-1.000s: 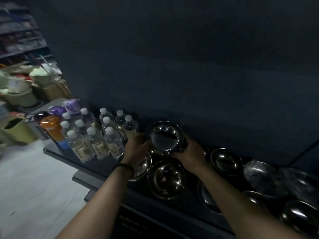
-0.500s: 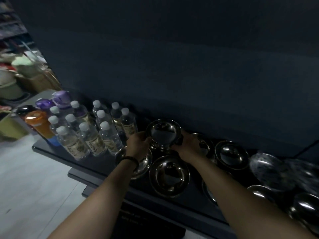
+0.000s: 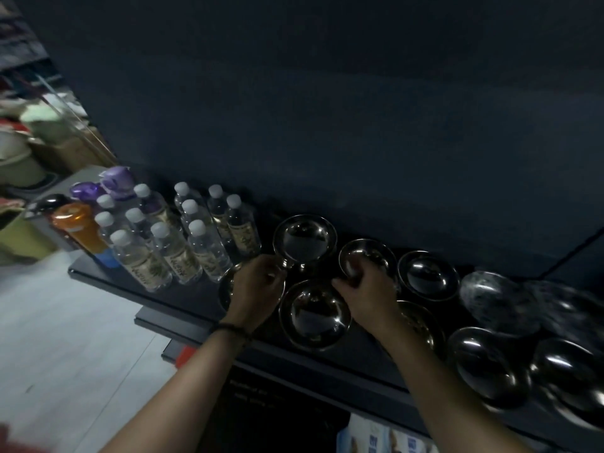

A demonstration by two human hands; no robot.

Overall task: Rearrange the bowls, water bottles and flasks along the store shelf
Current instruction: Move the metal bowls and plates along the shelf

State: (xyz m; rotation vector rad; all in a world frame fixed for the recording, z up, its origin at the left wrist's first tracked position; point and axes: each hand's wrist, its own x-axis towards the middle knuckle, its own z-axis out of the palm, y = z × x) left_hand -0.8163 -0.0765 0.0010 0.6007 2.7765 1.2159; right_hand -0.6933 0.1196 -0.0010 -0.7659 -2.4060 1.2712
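Pinches the near-left rim of the back bowl point(image 3: 304, 240) with the left hand point(image 3: 255, 289), fingers curled in against the steel. Hooks the right hand point(image 3: 366, 292) over the near edge of the second bowl point(image 3: 371, 253), fingertips bent inside the rim (blurred there, so the exact hold is hard to read, though plainly a grip). Shows the back bowl's mouth tilted toward the camera; impossible to tell whether lifted or resting.

Along the dark shelf point(image 3: 196, 297), from left to right:

- At the far left end, the flasks: an orange flask point(image 3: 78, 227) in front, two purple-capped flasks point(image 3: 116, 181) behind, a dark flask point(image 3: 54, 204) beside the orange one.
- Next, the water bottles point(image 3: 176, 243), upright in a tight cluster, white caps, clear bodies, just left of the back bowl.
- Then steel bowls in two rough rows, with the back bowl and second bowl side by side in the rear row.

Just in front of the back bowl, between the two hands, the front bowl point(image 3: 315, 313), upright and open. Under the left hand, a half-hidden bowl point(image 3: 227, 282). Right of the second bowl, a third bowl point(image 3: 428, 276); beside the right wrist, a bowl partly covered by the forearm point(image 3: 421, 325). Farther right, a speckled bowl point(image 3: 490, 292) and more steel bowls point(image 3: 483, 364) near the front edge, all blurred.

Round the left wrist, a dark band point(image 3: 232, 328). Behind everything, a dark back panel point(image 3: 327, 125); below left, pale floor point(image 3: 65, 338).
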